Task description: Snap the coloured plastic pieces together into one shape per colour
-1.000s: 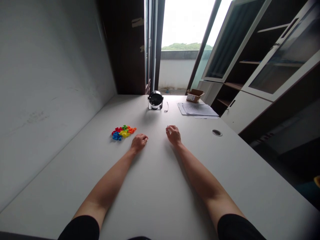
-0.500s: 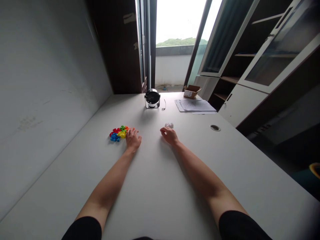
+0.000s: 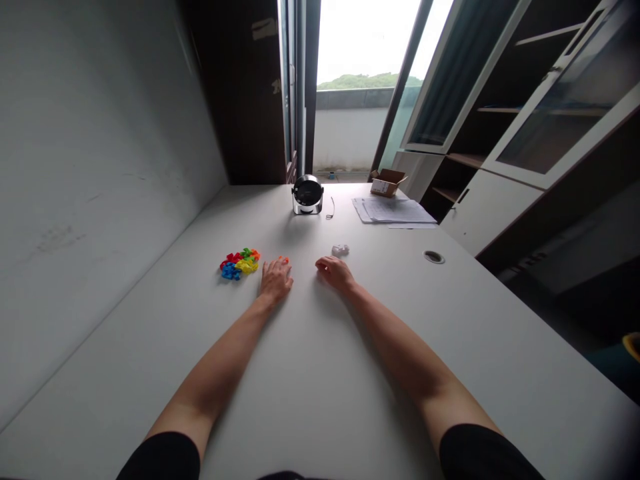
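Note:
A small pile of coloured plastic pieces (image 3: 239,264), red, green, blue, yellow and orange, lies on the white table (image 3: 310,373). My left hand (image 3: 276,280) rests flat just right of the pile with its fingers stretched out. A single orange piece (image 3: 283,259) lies at its fingertips, apart from the pile. My right hand (image 3: 336,272) rests on the table with the fingers curled in, and nothing shows in them. A small whitish object (image 3: 340,250) lies just beyond my right hand, not touched.
A small black-and-silver round device (image 3: 307,195) with a thin cord stands at the table's far end. A stack of papers (image 3: 393,211) and a small cardboard box (image 3: 388,183) lie at the far right. A cable hole (image 3: 433,257) is right of my hands. A wall runs along the left.
My left hand reached into the pile, then slid back to the right with an orange piece at its fingertips. My right hand left the whitish object on the table and drew back slightly.

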The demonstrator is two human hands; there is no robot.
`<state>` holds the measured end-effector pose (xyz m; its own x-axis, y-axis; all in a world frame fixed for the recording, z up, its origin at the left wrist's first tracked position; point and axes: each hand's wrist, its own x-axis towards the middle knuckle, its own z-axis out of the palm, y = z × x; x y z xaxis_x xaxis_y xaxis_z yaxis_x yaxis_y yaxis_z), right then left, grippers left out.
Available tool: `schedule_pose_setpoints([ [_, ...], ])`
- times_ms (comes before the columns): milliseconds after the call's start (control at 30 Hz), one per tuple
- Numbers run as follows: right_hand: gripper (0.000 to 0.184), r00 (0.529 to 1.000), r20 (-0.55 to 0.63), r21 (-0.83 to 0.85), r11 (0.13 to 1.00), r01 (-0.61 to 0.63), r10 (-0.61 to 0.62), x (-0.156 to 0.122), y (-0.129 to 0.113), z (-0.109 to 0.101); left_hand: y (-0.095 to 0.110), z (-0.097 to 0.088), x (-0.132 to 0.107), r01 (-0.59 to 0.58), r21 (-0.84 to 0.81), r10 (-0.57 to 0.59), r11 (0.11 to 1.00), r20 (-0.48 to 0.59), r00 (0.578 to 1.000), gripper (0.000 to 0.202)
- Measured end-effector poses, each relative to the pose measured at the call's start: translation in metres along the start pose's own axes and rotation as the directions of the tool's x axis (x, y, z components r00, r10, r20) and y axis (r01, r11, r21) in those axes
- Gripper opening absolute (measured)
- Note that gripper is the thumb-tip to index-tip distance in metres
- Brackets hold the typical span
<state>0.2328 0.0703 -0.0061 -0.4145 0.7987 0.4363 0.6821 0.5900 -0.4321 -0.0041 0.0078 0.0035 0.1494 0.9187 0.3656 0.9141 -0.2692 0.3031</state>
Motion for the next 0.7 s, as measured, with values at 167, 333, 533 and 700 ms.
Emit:
schedule_pose_setpoints([
  [167, 0.017, 0.995, 0.058, -0.008, 0.996, 0.088, -0.087, -0.002, -0.024, 0.001, 0.013, -0.005, -0.002, -0.123, -0.034, 0.124, 0.992, 0.050, 0.991, 0.029],
  [333, 0.016, 0.993, 0.076, -0.008, 0.996, 0.091, -0.090, -0.003, -0.031, 0.007, 0.019, -0.001, -0.003, -0.163, -0.116, 0.172, 0.980, 0.072, 0.982, 0.023],
  [533, 0.019, 0.999, 0.006, 0.081, 0.996, -0.042, 0.042, 0.000, -0.005, 0.012, 0.011, 0.005, -0.001, -0.132, -0.195, 0.140, 0.972, 0.029, 0.990, 0.025],
  [700, 0.018, 0.999, -0.002, 0.098, 0.994, -0.040, 0.040, 0.001, 0.000, 0.016, 0.011, 0.008, -0.001, -0.113, -0.147, 0.108, 0.983, -0.040, 0.993, 0.028],
])
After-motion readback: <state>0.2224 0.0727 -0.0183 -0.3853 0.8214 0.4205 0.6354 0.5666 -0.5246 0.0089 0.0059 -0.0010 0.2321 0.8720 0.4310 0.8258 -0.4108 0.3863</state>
